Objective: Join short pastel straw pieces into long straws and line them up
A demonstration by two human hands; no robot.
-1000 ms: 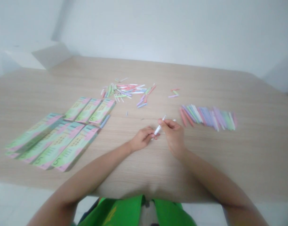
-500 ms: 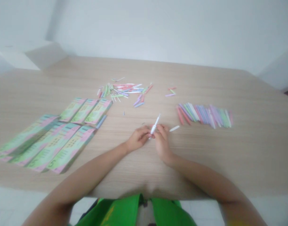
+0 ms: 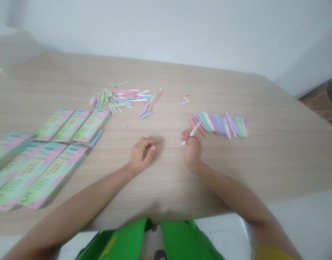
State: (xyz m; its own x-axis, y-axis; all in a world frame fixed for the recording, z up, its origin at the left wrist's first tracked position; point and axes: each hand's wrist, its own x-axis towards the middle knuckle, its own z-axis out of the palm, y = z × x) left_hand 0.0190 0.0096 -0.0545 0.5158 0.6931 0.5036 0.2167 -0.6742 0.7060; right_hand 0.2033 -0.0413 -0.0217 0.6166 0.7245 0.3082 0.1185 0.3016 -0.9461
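A slim white pen slants up and to the right out of my right hand, whose fingers are closed around it. Blur hides whether the pen has a cap on. Just beyond that hand lies a row of pastel pens in red, purple, green, white and blue, side by side. My left hand rests on the table with loosely curled fingers, the thumb apart from the forefinger and nothing visible between them.
Green and pink flat boxes marked 5 lie in two rows at the left. Behind them is a loose heap of coloured pen parts and thin white sticks. Three small coloured pieces lie farther right. A wall stands behind the table.
My hands have moved apart; the right one carries the white pen toward the row. The small white piece that lay beside my right hand no longer shows on the table. The view has turned right.
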